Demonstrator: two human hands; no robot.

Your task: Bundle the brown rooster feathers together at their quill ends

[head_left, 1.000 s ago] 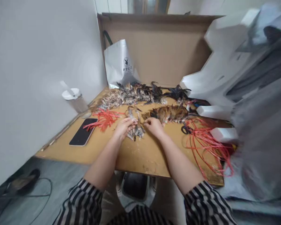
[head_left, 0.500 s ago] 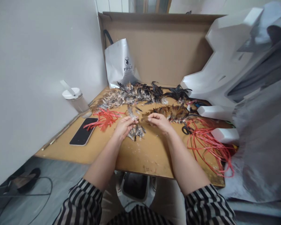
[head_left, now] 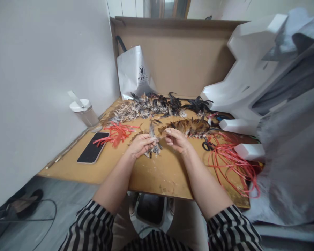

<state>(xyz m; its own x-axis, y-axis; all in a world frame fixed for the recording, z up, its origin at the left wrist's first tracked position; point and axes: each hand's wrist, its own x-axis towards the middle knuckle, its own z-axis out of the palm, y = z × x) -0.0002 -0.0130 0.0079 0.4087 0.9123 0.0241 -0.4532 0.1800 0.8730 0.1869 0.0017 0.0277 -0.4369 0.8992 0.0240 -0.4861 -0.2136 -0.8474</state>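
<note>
My left hand is closed in a pinch on a small grey feather, which sticks up from the fingertips. Just to its right, my right hand has thumb and forefinger pressed together at a thin brownish feather; its hold is partly blurred. Beneath the left fingers lies a small heap of grey and white feathers on the table. A row of brown feathers lies beyond my right hand. Farther back runs a long pile of mottled feathers, with black feathers at its right.
Red plastic strips lie left beside a phone and a lidded cup. More red strips and black-handled scissors are at right. A silver bag leans against a cardboard wall; white foam stands right.
My hands have come closer together, the left moving slightly right and down. The right hand's lower fingers have loosened a little. The view has shifted slightly.
</note>
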